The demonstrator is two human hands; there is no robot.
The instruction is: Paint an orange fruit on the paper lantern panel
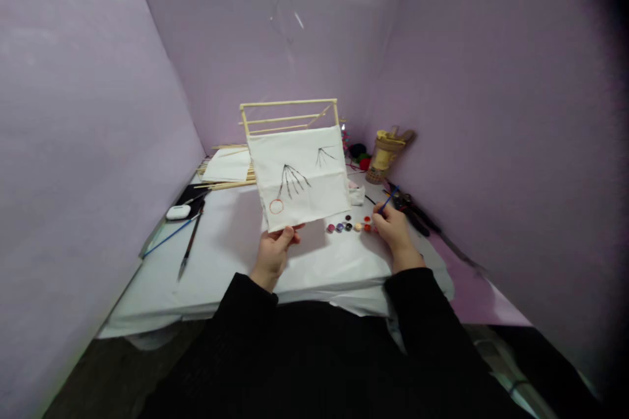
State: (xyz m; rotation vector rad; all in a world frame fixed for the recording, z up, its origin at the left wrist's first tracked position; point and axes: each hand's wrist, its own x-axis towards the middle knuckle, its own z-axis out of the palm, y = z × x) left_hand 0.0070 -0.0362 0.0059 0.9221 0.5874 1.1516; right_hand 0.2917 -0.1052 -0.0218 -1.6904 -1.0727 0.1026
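Observation:
My left hand [274, 252] grips the lower edge of a wooden stick frame [289, 103] and tilts it up off the table. White paper or cloth [319, 190] covers the frame's front, bearing dark branching lines and an orange circle outline at its lower left. My right hand [394, 234] is closed around a thin blue paintbrush [390, 198], just right of the paints. Small round paint pots [339, 227] in red, purple, black, cream and orange stand between the hands. The brush tip is hidden by my right hand.
At left lie a blue brush [170, 237], a dark-handled brush [190, 242] and a white case [177, 212]. Wooden sticks and white sheets [228, 163] are behind them. Pliers [415, 213] and a container with yellow-brown items [386, 157] stand right. Lilac walls enclose the table.

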